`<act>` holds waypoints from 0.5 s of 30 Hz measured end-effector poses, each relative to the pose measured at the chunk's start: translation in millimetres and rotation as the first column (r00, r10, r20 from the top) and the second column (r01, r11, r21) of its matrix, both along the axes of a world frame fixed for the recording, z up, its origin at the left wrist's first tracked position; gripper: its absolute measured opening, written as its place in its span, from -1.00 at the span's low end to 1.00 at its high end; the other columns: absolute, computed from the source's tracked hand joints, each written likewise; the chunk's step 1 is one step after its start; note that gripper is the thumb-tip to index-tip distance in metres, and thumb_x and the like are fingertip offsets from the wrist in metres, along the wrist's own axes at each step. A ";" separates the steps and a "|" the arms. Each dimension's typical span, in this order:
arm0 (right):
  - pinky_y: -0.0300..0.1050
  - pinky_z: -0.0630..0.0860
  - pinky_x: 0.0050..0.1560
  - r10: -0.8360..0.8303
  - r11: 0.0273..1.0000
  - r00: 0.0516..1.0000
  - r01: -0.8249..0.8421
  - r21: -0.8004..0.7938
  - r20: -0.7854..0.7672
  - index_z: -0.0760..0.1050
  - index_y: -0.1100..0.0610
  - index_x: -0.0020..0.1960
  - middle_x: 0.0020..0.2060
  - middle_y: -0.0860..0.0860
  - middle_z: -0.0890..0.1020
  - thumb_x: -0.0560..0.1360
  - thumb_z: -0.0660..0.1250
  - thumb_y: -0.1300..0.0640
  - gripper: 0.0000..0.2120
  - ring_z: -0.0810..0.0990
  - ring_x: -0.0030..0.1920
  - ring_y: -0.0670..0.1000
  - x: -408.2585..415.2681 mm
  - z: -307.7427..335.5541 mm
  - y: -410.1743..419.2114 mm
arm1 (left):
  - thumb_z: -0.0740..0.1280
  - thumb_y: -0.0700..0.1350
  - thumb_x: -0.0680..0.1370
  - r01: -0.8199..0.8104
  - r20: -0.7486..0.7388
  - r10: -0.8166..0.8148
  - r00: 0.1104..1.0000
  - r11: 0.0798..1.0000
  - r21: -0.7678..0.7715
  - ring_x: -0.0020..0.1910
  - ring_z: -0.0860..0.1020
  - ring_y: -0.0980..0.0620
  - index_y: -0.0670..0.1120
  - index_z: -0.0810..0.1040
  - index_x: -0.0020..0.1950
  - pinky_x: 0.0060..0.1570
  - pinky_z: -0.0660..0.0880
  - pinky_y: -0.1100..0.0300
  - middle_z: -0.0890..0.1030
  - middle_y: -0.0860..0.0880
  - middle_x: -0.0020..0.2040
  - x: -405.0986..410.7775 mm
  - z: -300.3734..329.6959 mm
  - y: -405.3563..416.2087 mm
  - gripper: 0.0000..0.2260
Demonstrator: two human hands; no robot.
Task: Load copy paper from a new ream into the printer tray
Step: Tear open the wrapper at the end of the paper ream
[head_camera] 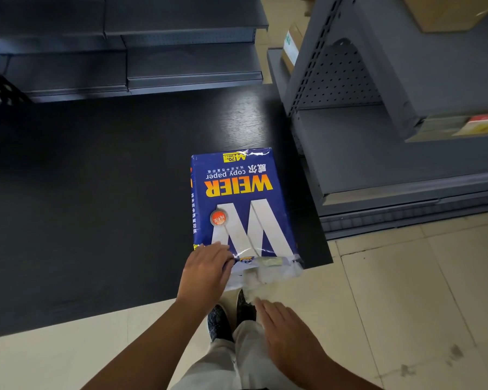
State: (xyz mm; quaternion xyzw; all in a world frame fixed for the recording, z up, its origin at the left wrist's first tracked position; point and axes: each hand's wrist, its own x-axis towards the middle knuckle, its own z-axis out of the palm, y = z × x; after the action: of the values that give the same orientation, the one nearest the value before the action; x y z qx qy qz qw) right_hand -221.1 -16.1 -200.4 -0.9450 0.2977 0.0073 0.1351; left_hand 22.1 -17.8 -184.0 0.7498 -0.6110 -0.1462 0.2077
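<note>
A blue ream of copy paper (238, 201) with a big white W lies flat on the black table (96, 192), near its right front corner. The wrapper's near end (265, 270) is torn open, with white flaps hanging over the table edge. My left hand (206, 270) rests on the ream's near left corner, its fingers bent over the torn wrapper. Below the table edge, my right hand (288, 336) hovers with flat, spread fingers and holds nothing, a little short of the ream. No printer or tray is in view.
Dark grey metal shelving (158, 60) runs along the back of the table. A second grey shelf unit (378, 122) stands close on the right, with cardboard boxes (445, 12) on top. Beige floor tiles (406, 291) and my feet lie below.
</note>
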 end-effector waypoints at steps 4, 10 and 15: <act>-0.07 0.52 -0.22 0.066 0.998 0.996 -0.067 0.015 0.065 0.63 0.14 0.07 -0.16 0.03 0.65 0.41 0.32 0.21 -0.75 0.53 -0.21 0.04 -16.4 14.7 1.7 | 0.21 0.01 0.61 -0.034 -0.028 0.035 0.999 0.999 0.017 0.08 0.54 0.05 0.04 0.53 0.03 0.31 0.33 0.11 0.61 0.08 -0.01 -5.5 -2.4 4.1 -0.87; -0.10 0.57 -0.10 -0.574 0.807 0.810 0.537 0.246 0.117 0.52 0.04 0.20 0.00 -0.08 0.56 0.58 0.22 0.08 -0.77 0.54 -0.05 -0.06 -1.7 28.5 -48.1 | 0.24 -0.04 0.61 -0.066 -0.094 0.071 0.993 0.996 0.055 -0.07 0.52 0.09 0.06 0.49 0.02 0.32 0.37 0.05 0.57 0.12 -0.07 -6.8 -1.1 1.8 -0.94; -0.11 0.61 -0.18 -0.688 0.697 0.726 0.662 0.277 -0.005 0.43 0.04 0.33 0.10 -0.02 0.49 0.57 0.25 0.02 -0.65 0.53 -0.01 -0.04 15.8 12.7 -66.6 | 0.29 0.01 0.58 -0.005 -0.043 0.006 0.999 1.000 0.019 0.11 0.53 0.11 0.05 0.55 0.08 0.42 0.29 0.05 0.61 0.10 0.07 -5.1 -2.5 7.7 -0.88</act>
State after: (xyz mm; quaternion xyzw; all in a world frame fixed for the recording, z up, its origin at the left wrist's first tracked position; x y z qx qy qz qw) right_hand -205.3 -82.7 -187.7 -0.7427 0.6128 -0.0505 0.2653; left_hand 17.0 -10.2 -186.5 0.7502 -0.6029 -0.1674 0.2139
